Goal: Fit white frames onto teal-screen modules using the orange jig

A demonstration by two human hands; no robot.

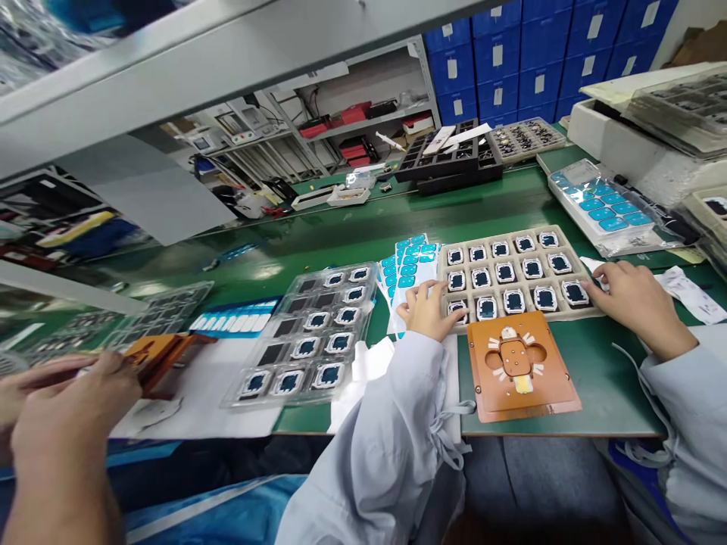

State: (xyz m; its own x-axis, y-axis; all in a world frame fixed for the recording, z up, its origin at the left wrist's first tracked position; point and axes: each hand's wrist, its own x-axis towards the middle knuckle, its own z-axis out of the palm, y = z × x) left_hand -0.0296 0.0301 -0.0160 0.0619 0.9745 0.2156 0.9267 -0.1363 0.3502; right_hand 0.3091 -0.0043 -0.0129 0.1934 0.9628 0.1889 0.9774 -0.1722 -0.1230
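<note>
My left hand (427, 309) reaches to the left edge of a beige tray (494, 281), its fingers spread around a small square part (457, 309) in the front left pocket. At the tray's right side rests my right hand (639, 301), fingers apart, the fingertips beside the front right part (575, 293). Rows of square parts with dark centres fill the tray. Just in front of it lies an orange fixture plate (519, 367) with a cross-shaped recess. Sheets of blue stickers (413, 265) lie behind my left hand.
Left of my arm is a clear plastic tray (310, 344) of similar parts. At the far left a co-worker's hands (79, 401) hold an orange fixture (162, 359). Black trays (448, 163) and bagged blue stickers (610, 204) are farther back. A shelf beam (227, 68) crosses above.
</note>
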